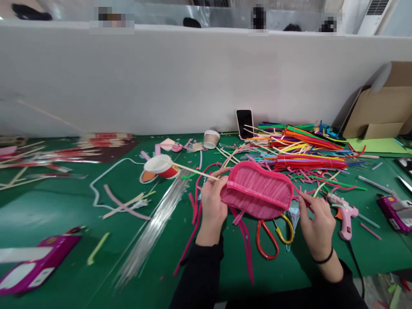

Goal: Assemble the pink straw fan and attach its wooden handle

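Observation:
A flat, rounded piece made of pink pipe cleaners (260,201), with a raised rim and a band along its length, is held up over the table. My left hand (211,208) grips its left end, fingers partly behind it. A thin wooden stick (193,171) runs from this hand toward a paper cup (161,165); whether the hand holds it I cannot tell. At the piece's right edge my right hand (317,216) is closed, pinching a pink pipe cleaner (296,189) that runs from the rim. Scissors with red and yellow handles (268,244) lie below the piece, their blades hidden.
Bundles of coloured pipe cleaners (309,161) lie behind my hands, near a propped phone (244,123). A pink glue gun (346,219) with a cord lies at right. Silvery wires (154,227) and a purple tool (40,262) are at left. A white partition (161,81) stands behind.

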`<state>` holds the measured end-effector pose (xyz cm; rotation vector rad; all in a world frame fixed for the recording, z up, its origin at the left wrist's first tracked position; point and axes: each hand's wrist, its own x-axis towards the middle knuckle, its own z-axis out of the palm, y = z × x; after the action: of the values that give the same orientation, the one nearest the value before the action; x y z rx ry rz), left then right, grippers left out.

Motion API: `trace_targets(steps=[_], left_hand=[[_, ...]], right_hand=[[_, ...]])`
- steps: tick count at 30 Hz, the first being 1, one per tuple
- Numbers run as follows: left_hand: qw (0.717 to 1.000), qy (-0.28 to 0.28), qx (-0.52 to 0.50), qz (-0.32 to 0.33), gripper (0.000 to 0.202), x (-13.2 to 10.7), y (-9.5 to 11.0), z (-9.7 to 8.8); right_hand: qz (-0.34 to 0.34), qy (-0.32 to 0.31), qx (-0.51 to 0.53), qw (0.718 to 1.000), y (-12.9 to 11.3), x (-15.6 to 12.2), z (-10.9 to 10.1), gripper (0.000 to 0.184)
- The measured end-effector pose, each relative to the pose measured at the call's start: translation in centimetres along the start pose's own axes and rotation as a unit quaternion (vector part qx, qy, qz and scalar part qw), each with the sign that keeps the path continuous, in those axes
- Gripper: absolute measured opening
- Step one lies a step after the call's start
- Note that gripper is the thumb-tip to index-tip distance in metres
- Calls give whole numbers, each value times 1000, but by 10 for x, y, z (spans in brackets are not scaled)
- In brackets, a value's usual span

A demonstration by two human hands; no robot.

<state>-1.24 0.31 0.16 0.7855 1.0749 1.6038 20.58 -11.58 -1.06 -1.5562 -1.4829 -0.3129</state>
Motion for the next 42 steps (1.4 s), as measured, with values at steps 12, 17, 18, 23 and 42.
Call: trace_targets(steps=[12, 17, 18, 23, 42], left_hand=[[996, 18, -18, 84, 22, 2, 0, -1], [981, 40, 5, 190, 19, -1, -5, -5], [978, 39, 15, 203, 20, -2, -6, -5], [973, 38, 9, 229, 21, -5, -8, -4], [975, 40, 27, 216, 20, -9, -6, -1]], right_hand=[[182, -3, 111, 977, -5, -1, 7, 22], [258, -54, 179, 948, -4, 2, 2, 23], [249, -46, 171, 952, -5, 3, 1, 21], [217, -28, 159, 963, -6, 6, 2, 17], [61, 40, 70, 995, -9, 5, 19, 26]])
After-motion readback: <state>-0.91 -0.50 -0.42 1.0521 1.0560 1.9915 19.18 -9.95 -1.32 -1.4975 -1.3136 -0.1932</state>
